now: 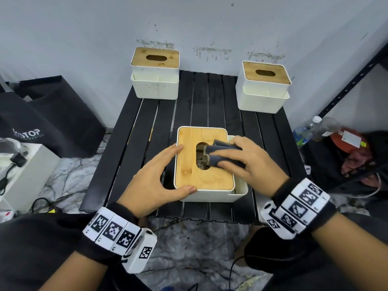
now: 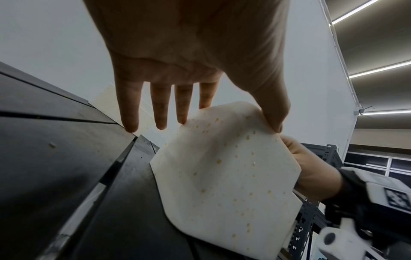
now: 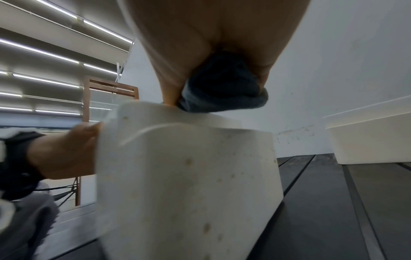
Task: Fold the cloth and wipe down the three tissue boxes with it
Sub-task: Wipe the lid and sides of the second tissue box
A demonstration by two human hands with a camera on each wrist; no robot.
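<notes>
Three tissue boxes on slatted black table (image 1: 136, 131): near box (image 1: 204, 164) centre front, far-left box (image 1: 155, 73), far-right box (image 1: 264, 87). Left hand (image 1: 155, 177) bracing near box, fingers straight along left edge, thumb at front corner, clasping nothing. Right hand (image 1: 245, 160) clamped around folded dark cloth (image 1: 222, 153), pressed on bamboo lid beside slot. Slot contents indistinct. Cloth mostly covered by fingers; right wrist view blurred.

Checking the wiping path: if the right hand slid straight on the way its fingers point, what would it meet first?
Probably the oval slot in the near tissue box's wooden lid. The right hand presses the folded cloth leftward across it; beyond lie the left hand's fingers on the rim.
</notes>
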